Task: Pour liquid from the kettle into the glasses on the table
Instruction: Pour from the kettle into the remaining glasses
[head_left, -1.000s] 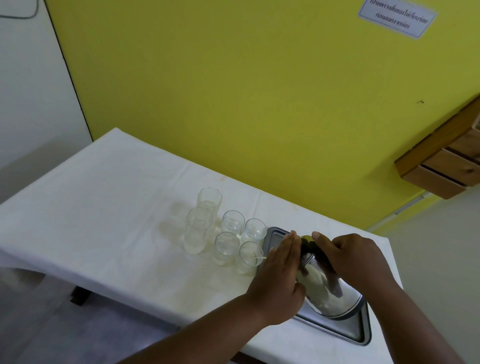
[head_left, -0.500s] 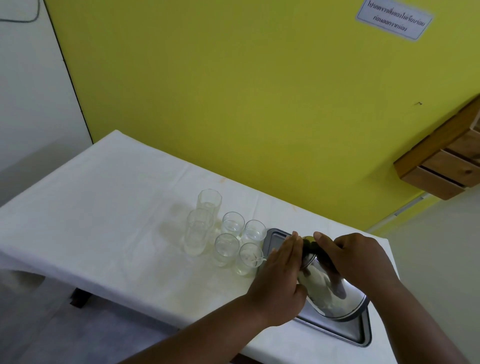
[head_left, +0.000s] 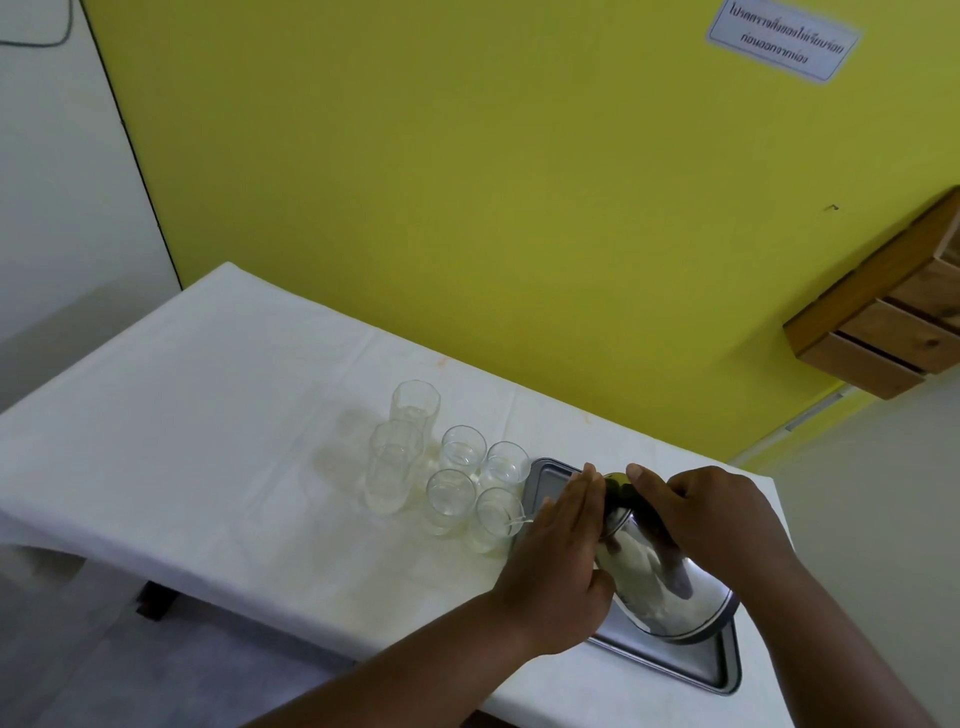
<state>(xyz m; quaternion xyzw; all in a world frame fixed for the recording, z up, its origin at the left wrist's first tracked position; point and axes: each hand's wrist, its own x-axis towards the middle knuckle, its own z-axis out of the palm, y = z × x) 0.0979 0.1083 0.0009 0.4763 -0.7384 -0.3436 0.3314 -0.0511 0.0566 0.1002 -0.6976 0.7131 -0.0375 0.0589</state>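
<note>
A shiny steel kettle (head_left: 654, 577) is tipped to the left above a metal tray (head_left: 722, 670). My right hand (head_left: 711, 514) grips its dark handle from above. My left hand (head_left: 561, 551) lies flat against the kettle's left side, fingers straight. A thin stream of clear liquid runs from the spout into the nearest small glass (head_left: 496, 519). Three more small glasses (head_left: 462, 452) and two taller glasses (head_left: 395, 467) stand grouped just left of it on the white tablecloth (head_left: 208, 415). The spout is hidden behind my left hand.
The table stands against a yellow wall (head_left: 519, 208) with a paper notice (head_left: 779, 44) at the top right. A wooden slatted box (head_left: 893, 332) juts out at the right. The table's near edge drops to a grey floor at the lower left.
The kettle's base has lifted slightly, so it tilts a bit further left. Both hands keep their hold and the stream still enters the nearest small glass.
</note>
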